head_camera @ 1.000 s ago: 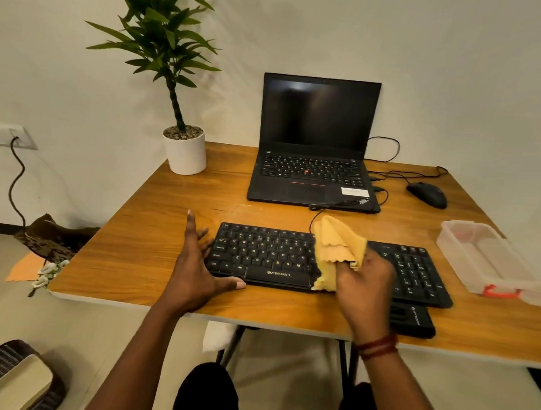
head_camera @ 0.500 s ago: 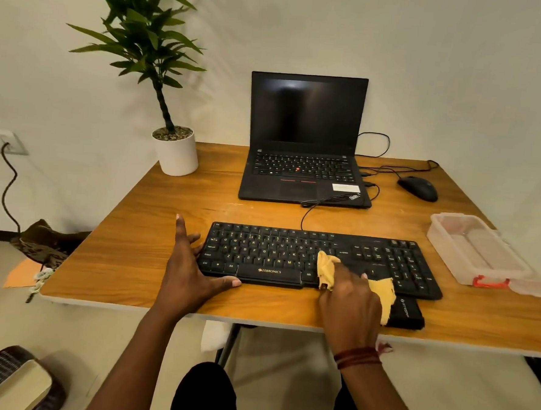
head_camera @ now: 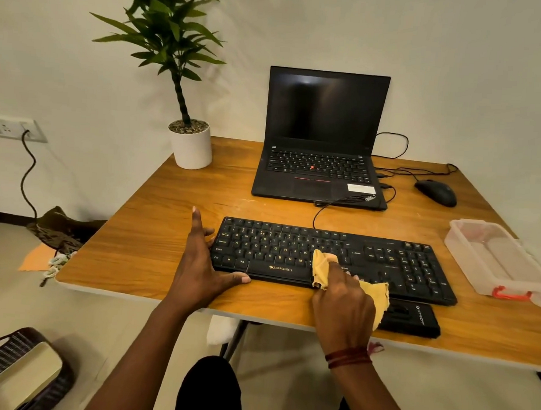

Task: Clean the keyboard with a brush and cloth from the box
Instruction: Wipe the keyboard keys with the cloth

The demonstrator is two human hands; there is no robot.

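- Now, head view: the keyboard (head_camera: 386, 259) lies on the bench (head_camera: 153, 239). The cloth (head_camera: 321, 265) sits on its middle keys, bunched under the right hand (head_camera: 342, 301), whose fingers are curled round it. A loose tail of cloth hangs over the keyboard's front edge.
- The left hand (head_camera: 202, 264) braces the keyboard's left end, fingers straight and spread, thumb along the front edge.
- The step looks like wiping the keys. Short strokes along each row with light pressure would suit, so no cap lifts, with the left hand firm against sliding.
- Tucking in the loose tail would stop it snagging.
- The box (head_camera: 494, 256) stands open to the right of the keyboard. A black flat thing (head_camera: 411, 318) lies just in front of the keyboard's right part; whether it is the brush I cannot tell.
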